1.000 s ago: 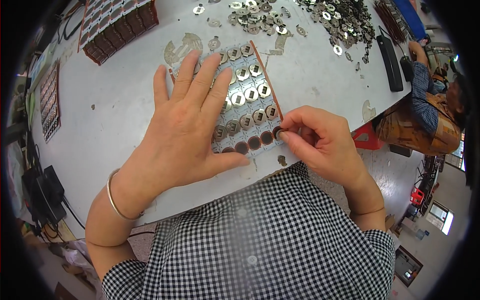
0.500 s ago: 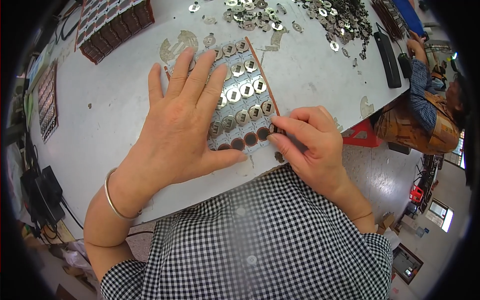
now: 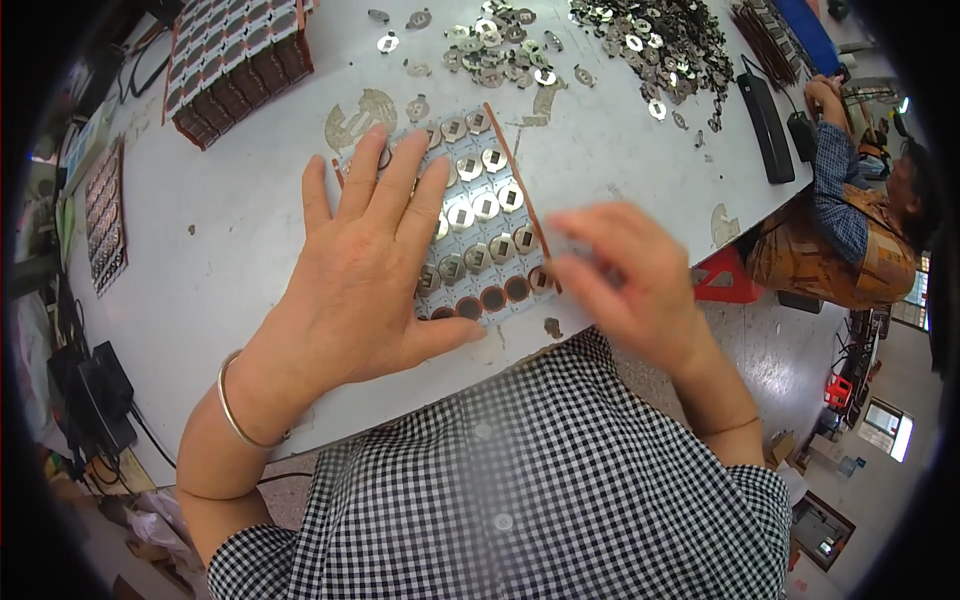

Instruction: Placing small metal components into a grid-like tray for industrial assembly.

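A flat panel of small circuit boards (image 3: 480, 234) lies on the table in front of me, with rows of round silver metal clips (image 3: 485, 206) on it. In the row nearest me several dark round spots (image 3: 493, 299) show bare, and a clip (image 3: 540, 279) sits at that row's right end. My left hand (image 3: 360, 255) lies flat over the panel's left part, fingers spread, hiding what is beneath. Just off the panel's right edge is my right hand (image 3: 635, 280), blurred by motion. Its thumb and forefinger look apart, with nothing visible between them.
Loose metal clips lie in a middle heap (image 3: 500, 45) and a larger heap (image 3: 665, 45) at the far side. A stack of panels (image 3: 240, 65) stands far left, another panel (image 3: 106, 215) nearer. Black adapters (image 3: 100, 400) sit at the left edge. Another person (image 3: 850, 215) sits at right.
My right hand has moved off the clip at the near right corner, and its fingers have come away from the panel. My left hand stays on the panel. The whole view has shifted slightly.
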{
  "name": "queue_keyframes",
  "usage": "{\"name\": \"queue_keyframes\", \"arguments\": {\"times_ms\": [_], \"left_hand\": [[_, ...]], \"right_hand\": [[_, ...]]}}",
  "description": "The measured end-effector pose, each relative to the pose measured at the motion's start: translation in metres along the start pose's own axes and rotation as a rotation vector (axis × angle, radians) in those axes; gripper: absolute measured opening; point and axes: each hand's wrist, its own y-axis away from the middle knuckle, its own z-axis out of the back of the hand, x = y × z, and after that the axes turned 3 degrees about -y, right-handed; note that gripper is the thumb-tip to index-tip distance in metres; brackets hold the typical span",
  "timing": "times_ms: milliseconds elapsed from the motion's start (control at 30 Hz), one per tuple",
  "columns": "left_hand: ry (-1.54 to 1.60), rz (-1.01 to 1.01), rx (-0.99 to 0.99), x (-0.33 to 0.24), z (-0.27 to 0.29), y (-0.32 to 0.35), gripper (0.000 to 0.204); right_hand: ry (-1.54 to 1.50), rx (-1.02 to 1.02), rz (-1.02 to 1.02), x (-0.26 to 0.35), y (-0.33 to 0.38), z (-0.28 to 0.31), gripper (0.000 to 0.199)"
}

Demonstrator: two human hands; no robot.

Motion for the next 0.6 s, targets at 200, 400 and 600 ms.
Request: {"name": "queue_keyframes", "arguments": {"times_ms": [200, 400, 600], "left_hand": [[0.017, -0.018, 0.03, 0.0, 0.003, 0.003, 0.123], [0.015, -0.018, 0.022, 0.001, 0.002, 0.003, 0.124], [0.006, -0.026, 0.029, 0.002, 0.002, 0.003, 0.125]], "right_hand": [[0.262, -0.151, 0.015, -0.073, -0.079, 0.018, 0.022], [0.316, -0.052, 0.081, -0.071, -0.076, 0.017, 0.017], [0.22, -0.084, -0.069, -0.068, -0.064, 0.039, 0.015]]}}
